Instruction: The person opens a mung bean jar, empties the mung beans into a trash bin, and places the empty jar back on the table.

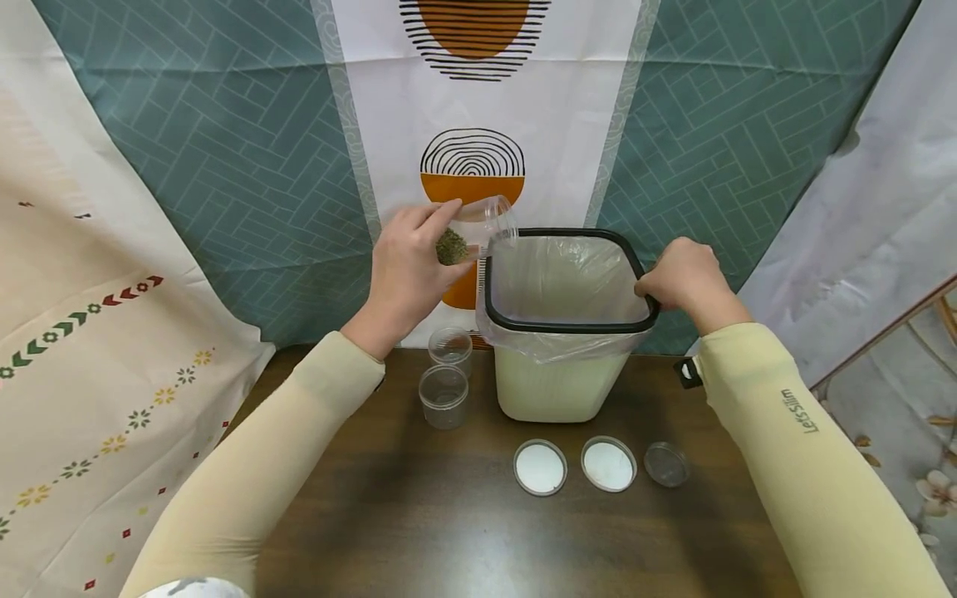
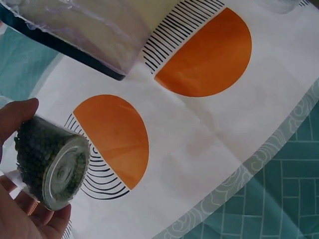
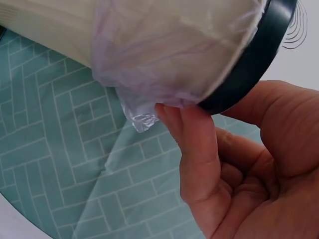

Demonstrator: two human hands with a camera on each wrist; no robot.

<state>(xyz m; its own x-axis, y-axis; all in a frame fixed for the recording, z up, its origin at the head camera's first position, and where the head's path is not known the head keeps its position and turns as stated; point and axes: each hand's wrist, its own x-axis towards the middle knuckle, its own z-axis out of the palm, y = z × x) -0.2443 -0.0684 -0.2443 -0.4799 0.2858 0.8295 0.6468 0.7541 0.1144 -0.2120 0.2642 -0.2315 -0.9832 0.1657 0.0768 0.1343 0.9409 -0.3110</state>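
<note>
My left hand [image 1: 411,262] grips a clear plastic jar [image 2: 64,167], tipped so its mouth leans over the left rim of a trash can. Small dark green grains [image 1: 451,247] lie in the jar, toward its base. The pale trash can [image 1: 557,378] has a black rim ring [image 1: 568,327] and a clear plastic liner [image 1: 576,266] folded over its edge. At the can's right side, my right hand [image 1: 688,278] pinches the rim, its fingers [image 3: 199,134] against the outside of the liner.
Two clear jars [image 1: 444,397] stand on the dark wooden table [image 1: 419,515] left of the can. In front of it lie two white-faced lids [image 1: 540,468] and one clear lid [image 1: 666,464]. A patterned cloth [image 1: 239,133] hangs directly behind.
</note>
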